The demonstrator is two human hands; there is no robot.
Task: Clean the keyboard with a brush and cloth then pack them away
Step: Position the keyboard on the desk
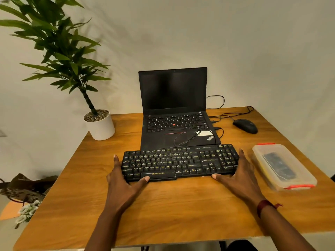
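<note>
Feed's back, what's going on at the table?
A person's left hand rests at the left end of the keyboard, the right hand at its right end, fingers straight. The keyboard lies on the table before an open laptop. A lidded plastic box with something dark inside sits to its right.

a black keyboard [179, 163] lies on a wooden table [163, 214]. the left hand [123, 185] and right hand [239, 176] flank its ends, fingers straight, thumbs touching the front edge. behind it sits an open laptop [174, 109], its screen dark. a clear lidded container [272, 183] lies to the right, with a mouse [245, 125] beyond it.
</note>
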